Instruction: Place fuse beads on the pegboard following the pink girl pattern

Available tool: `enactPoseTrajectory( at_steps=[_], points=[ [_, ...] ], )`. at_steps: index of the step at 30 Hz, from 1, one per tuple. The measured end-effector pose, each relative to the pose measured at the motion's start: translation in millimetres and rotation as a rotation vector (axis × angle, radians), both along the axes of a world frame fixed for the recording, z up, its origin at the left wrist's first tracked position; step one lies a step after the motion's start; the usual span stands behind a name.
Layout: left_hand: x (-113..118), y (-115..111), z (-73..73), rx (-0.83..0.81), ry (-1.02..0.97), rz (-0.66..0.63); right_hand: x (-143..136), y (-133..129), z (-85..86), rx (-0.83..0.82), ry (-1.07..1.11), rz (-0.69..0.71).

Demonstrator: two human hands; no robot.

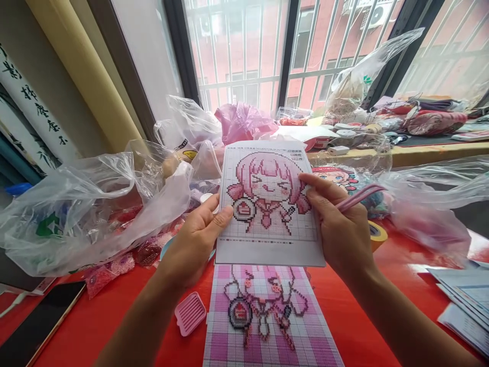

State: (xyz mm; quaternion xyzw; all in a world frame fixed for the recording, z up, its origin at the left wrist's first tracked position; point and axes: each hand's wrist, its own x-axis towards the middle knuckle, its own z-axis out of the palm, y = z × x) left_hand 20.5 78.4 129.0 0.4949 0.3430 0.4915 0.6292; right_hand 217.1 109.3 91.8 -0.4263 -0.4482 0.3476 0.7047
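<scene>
A printed pattern chart (269,252) of a pink-haired cartoon figure is held up between my two hands, tilted toward me. My left hand (191,244) pinches its left edge, thumb on the front. My right hand (342,221) grips the right edge, and a slim pink tool (361,198), which looks like tweezers, sticks out behind the fingers. Below the chart lies a pink-and-white checked grid sheet (271,321), partly filled with dark outlines and small coloured beads of a similar figure. The chart hides its upper part. A small pink ridged tray (190,313) sits left of the sheet.
Clear plastic bags (76,214) with bead packets crowd the left side of the red table (179,351). A phone (42,323) lies front left. A yellow tape roll (377,233) is beyond my right hand, papers (464,295) at right. The cluttered windowsill (420,150) runs behind.
</scene>
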Motion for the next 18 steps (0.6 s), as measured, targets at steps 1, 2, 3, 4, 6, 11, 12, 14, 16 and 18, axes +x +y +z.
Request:
enactPoseTrajectory(
  at_steps=[1, 2, 3, 4, 6, 11, 12, 14, 16, 18],
  points=[
    [-0.3, 0.2, -0.2, -0.003, 0.005, -0.007, 0.1, 0.2, -0.3, -0.002, 0.003, 0.004],
    [-0.6, 0.4, -0.3, 0.0, 0.008, -0.012, 0.2, 0.4, -0.7, -0.005, 0.009, 0.01],
    [-0.8, 0.6, -0.4, 0.005, 0.009, -0.016, 0.2, 0.5, -1.0, -0.007, 0.016, 0.016],
    [-1.0, 0.8, -0.4, 0.01, 0.01, -0.018, 0.2, 0.5, -1.2, -0.011, 0.023, 0.021],
    [-1.7, 1.4, -0.5, 0.018, 0.022, -0.026, 0.3, 0.8, -1.4, -0.018, 0.031, 0.026],
    [-4.1, 5.3, -2.4, 0.082, 0.126, 0.0, 0.4, 1.6, -1.2, -0.027, 0.035, 0.053],
    [-4.4, 6.2, -2.9, 0.098, 0.145, 0.014, 0.3, 1.7, -1.0, -0.021, 0.043, 0.057],
    [-4.9, 7.4, -3.5, 0.111, 0.168, 0.031, -0.5, 1.9, -0.6, -0.006, 0.059, 0.066],
    [-5.4, 7.4, -3.1, 0.102, 0.173, 0.03, -1.9, 1.8, 0.1, 0.0, 0.073, 0.075],
    [-6.1, 6.1, -1.6, 0.082, 0.163, 0.015, -3.4, 1.4, 1.1, -0.008, 0.09, 0.086]
  ],
)
